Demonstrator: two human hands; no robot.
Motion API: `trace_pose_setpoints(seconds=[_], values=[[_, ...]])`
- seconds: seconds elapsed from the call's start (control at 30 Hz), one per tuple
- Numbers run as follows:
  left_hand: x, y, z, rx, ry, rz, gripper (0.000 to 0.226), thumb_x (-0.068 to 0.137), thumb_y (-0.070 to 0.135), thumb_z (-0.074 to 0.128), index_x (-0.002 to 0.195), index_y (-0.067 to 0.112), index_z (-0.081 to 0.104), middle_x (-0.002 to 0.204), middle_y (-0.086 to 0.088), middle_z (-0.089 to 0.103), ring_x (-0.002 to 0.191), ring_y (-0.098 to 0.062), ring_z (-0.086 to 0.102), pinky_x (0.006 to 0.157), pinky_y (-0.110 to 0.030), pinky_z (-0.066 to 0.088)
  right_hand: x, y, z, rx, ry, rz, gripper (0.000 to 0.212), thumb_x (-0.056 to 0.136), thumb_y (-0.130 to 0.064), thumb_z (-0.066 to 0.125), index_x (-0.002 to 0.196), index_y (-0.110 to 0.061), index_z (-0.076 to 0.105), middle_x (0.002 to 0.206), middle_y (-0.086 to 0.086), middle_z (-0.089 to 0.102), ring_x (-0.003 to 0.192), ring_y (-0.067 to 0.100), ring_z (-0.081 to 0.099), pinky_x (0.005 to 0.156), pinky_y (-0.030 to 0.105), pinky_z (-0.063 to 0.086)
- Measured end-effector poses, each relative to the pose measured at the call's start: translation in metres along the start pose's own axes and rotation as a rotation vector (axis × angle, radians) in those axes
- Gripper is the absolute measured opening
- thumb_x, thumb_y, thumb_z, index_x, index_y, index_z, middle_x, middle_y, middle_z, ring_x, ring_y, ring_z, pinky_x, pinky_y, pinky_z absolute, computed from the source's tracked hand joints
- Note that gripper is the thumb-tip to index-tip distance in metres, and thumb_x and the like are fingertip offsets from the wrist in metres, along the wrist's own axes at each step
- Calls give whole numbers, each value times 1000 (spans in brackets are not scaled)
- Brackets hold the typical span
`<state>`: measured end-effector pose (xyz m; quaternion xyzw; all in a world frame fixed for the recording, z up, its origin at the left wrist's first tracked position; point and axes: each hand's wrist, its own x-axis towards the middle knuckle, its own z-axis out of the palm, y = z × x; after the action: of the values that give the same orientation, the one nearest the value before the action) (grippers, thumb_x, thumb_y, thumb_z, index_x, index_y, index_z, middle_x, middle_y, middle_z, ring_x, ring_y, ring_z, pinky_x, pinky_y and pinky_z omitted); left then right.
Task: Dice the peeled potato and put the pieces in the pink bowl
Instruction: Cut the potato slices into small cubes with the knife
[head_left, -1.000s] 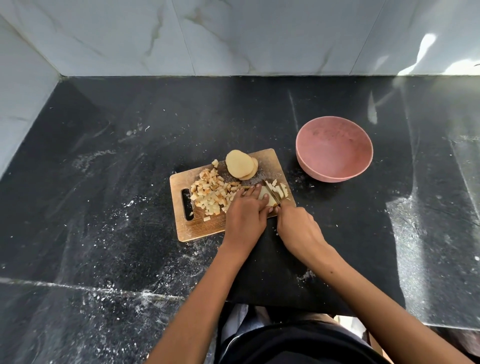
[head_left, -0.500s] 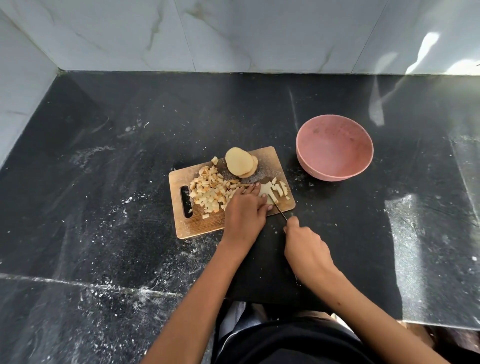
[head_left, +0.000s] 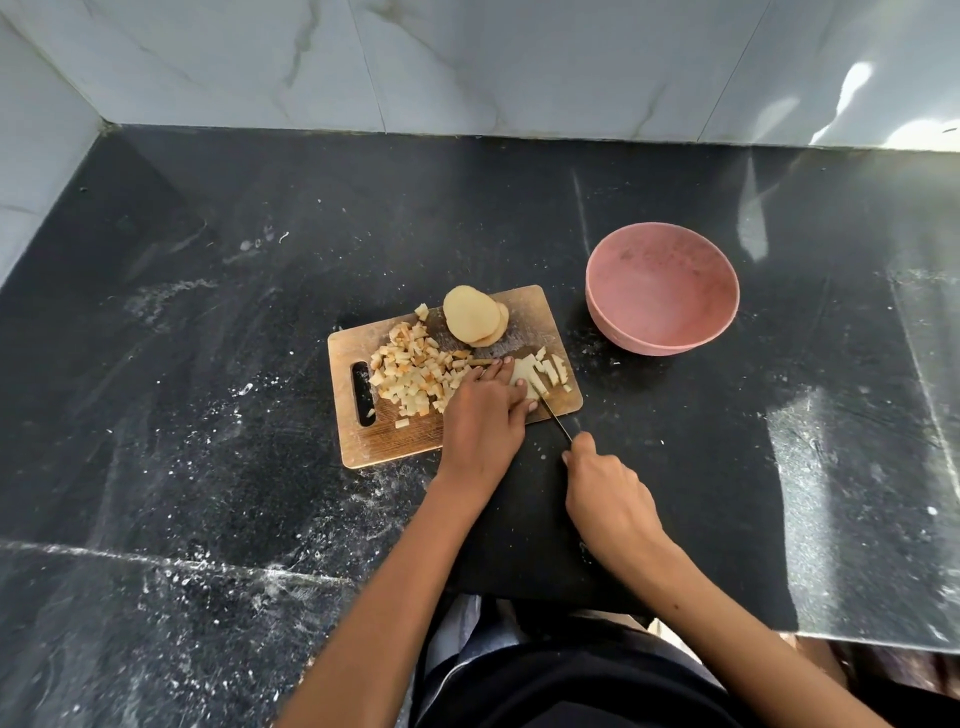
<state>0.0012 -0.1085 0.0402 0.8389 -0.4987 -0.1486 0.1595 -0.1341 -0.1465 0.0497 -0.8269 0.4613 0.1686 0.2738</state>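
Watching remotely: black counter (head_left: 208, 415) w/ the pink bowl (head_left: 662, 291) sitting bare off to the right of the cutting board (head_left: 395, 441), diced pile (head_left: 415, 374) on the board's left side, a couple uncut slices (head_left: 474, 322) at the back. Left hand (head_left: 485, 415) lies fairly flat, fingers pressing the potato strips (head_left: 535, 371), and right hand (head_left: 605, 493) is curled round the knife (head_left: 558, 423) handle, blade across the strips. Imo keep those left fingertips tucked back from the blade, cut straight down in even steps, and don't scatter bits off the board edge.

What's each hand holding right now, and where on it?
Right hand grips the knife by its handle, which the fist hides. Left hand pins the potato strips to the cutting board from above with its fingertips.
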Motion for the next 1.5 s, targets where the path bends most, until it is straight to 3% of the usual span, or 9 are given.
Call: trace_pose_setpoints(seconds=[0.2, 0.43, 0.63, 0.8, 0.9, 1.03, 1.17, 1.3, 1.5], values=[[0, -3, 5, 72, 5, 26, 39, 102, 32, 42, 137, 17, 49, 153, 0, 31, 143, -10, 26, 118, -25, 10, -11, 9, -4, 13, 3, 1, 20, 105, -28, 24, 93, -13, 29, 92, 13, 60, 89, 35, 60, 64, 36, 36], [0, -7, 2, 160, -18, 72, 42, 104, 38, 34, 142, 22, 44, 156, 2, 27, 143, -8, 24, 116, -23, 2, 11, -1, -19, 57, 34, -31, 25, 104, -29, 28, 107, -9, 42, 104, 19, 61, 95, 37, 58, 68, 36, 39], [-2, -12, 8, 73, 48, 99, 39, 103, 35, 41, 138, 20, 49, 154, -1, 30, 144, -9, 24, 116, -22, 0, 9, -5, -20, 89, 33, -43, 30, 104, -31, 28, 115, -8, 44, 102, 17, 62, 93, 35, 60, 72, 39, 45], [-8, -15, 10, 88, 186, 32, 29, 87, 33, 69, 111, 16, 72, 135, -14, 55, 134, -27, 44, 117, -35, 7, 18, -11, -24, 127, 50, -47, 32, 104, -31, 29, 122, -8, 43, 101, 17, 62, 91, 35, 60, 70, 39, 46], [-8, -18, 6, 154, 178, 18, 37, 83, 39, 72, 112, 16, 72, 127, -13, 62, 132, -30, 46, 116, -36, -5, 21, -13, -23, 124, 38, -53, 32, 103, -30, 30, 121, -7, 43, 100, 17, 62, 91, 36, 60, 70, 38, 46], [-5, -22, 2, 129, 179, 59, 41, 86, 42, 67, 120, 19, 67, 135, -8, 57, 139, -24, 36, 114, -29, -15, 21, -14, -23, 106, 4, -51, 31, 104, -30, 29, 118, -7, 44, 101, 18, 61, 92, 36, 60, 73, 39, 47], [-5, -24, 3, 160, 201, 78, 34, 79, 36, 76, 107, 18, 73, 122, -8, 66, 128, -27, 51, 116, -36, -1, 21, -18, -23, 99, -5, -54, 29, 104, -30, 29, 116, -9, 45, 105, 17, 61, 95, 35, 59, 74, 39, 47], [-5, -22, 9, 137, 254, 62, 28, 71, 29, 84, 94, 15, 77, 107, -4, 73, 108, -29, 63, 106, -40, 17, 24, -25, -23, 65, -4, -41, 27, 104, -26, 30, 118, -9, 45, 111, 17, 59, 102, 35, 58, 73, 37, 41], [-6, -20, 13, 144, 315, 54, 24, 65, 25, 88, 85, 18, 78, 98, -1, 74, 93, -32, 66, 95, -39, 24, 31, -39, -19, -16, -12, -1, 32, 98, -8, 37, 130, -5, 40, 118, 16, 59, 107, 33, 59, 80, 38, 46]])
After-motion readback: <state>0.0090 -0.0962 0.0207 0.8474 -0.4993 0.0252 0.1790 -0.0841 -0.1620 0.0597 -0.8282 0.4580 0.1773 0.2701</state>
